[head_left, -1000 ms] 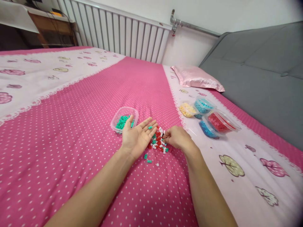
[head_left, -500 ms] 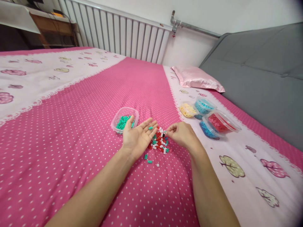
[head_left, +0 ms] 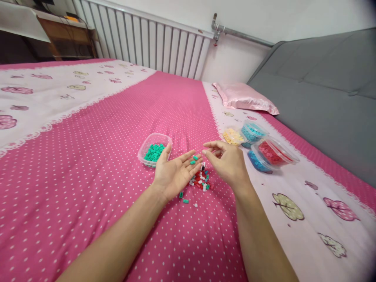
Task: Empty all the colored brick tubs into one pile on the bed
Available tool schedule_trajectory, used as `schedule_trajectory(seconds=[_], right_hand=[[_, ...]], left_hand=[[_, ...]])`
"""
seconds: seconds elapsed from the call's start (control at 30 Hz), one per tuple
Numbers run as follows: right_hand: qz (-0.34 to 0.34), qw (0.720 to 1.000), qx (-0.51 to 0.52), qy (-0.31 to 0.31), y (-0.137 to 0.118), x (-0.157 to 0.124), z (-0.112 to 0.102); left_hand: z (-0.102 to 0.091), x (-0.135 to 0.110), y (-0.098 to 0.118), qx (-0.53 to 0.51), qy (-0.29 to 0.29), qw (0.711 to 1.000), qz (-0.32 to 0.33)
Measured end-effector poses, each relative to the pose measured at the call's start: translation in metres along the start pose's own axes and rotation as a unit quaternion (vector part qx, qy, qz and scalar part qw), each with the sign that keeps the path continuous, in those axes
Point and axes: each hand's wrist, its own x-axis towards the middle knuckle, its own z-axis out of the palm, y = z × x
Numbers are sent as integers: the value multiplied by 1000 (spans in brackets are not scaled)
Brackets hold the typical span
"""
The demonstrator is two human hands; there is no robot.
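My left hand (head_left: 175, 174) is palm up, fingers stretched out flat. Two small green toy bricks (head_left: 194, 159) lie loose on its fingers. Just right of those fingertips is my right hand (head_left: 227, 160), thumb and forefinger apart, with nothing visible between them. Under and beside the left fingers sits a mixed pile of small bricks (head_left: 201, 180) in red, white, green and blue, partly hidden by that hand. A few stray bricks, among them a green brick (head_left: 185, 201) and a white brick (head_left: 196, 205), lie nearer me. Behind the left thumb stands a clear tub of green bricks (head_left: 141, 154).
To the right stand several clear tubs: yellow bricks (head_left: 233, 136), turquoise bricks (head_left: 253, 132), red bricks (head_left: 272, 152) and blue bricks (head_left: 258, 161). A pink pillow (head_left: 245, 98) lies beyond, against the grey headboard (head_left: 317, 86). Under everything is a pink dotted bedspread (head_left: 117, 129).
A second green brick now lies on my left fingers. My right hand has lifted off the pile and its fingers have parted. My left hand has shifted slightly right.
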Motion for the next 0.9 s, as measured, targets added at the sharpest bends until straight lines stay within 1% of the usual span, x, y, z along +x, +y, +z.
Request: schedule_trajectory(seconds=[0.13,0.2,0.27,0.33,0.43,0.53,0.7,0.9], right_hand=[[17,999,-26,26,3,1,-7],[30,998,-53,13,7,1,-10],[42,995,-86,-32,12,0,-12],[56,985,-125,-100,16,-1,-12],[73,961,-191,-188,17,-3,-11],[82,936,-237,-247,15,-5,-8],[116,907,-277,-295,16,-4,-3],[132,897,-297,-301,19,-2,2]], left_hand=[[2,-1,0,-5,11,1000,0],[2,0,0,-5,14,1000,1],[1,0,1,-2,16,1000,5],[0,1,1,0,20,1000,15],[-1,2,1,1,30,999,39],[-1,2,2,3,40,997,61],[0,2,3,6,52,996,69],[1,2,2,8,52,996,73]])
